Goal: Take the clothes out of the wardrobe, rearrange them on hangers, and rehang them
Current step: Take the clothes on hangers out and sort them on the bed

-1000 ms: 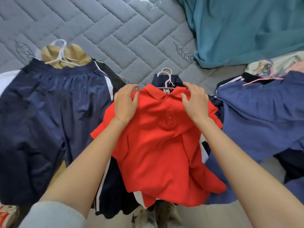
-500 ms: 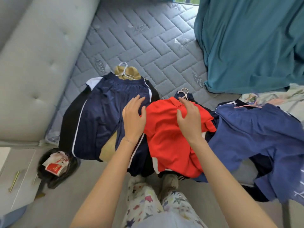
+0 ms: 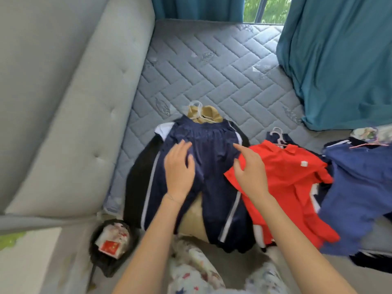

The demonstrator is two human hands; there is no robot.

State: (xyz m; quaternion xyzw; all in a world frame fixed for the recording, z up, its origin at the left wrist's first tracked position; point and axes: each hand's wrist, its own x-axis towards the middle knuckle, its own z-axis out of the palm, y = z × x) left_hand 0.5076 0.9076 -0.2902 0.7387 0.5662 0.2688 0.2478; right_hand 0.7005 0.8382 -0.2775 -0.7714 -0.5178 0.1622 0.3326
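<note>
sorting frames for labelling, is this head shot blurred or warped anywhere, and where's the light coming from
Head view: blur smears the edges, worst on the bin and the blue garment; the wide lens bows the padded headboard; soft daylight comes from the window, with no glare.

Pale star-print trousers (image 3: 192, 270), thin wrist bracelet (image 3: 169, 196)

Grey quilted mattress (image 3: 212, 66), pale tufted headboard (image 3: 74, 102) along the left, teal curtains (image 3: 339, 60) behind, daylight and green leaves through the window (image 3: 269, 9).
</note>
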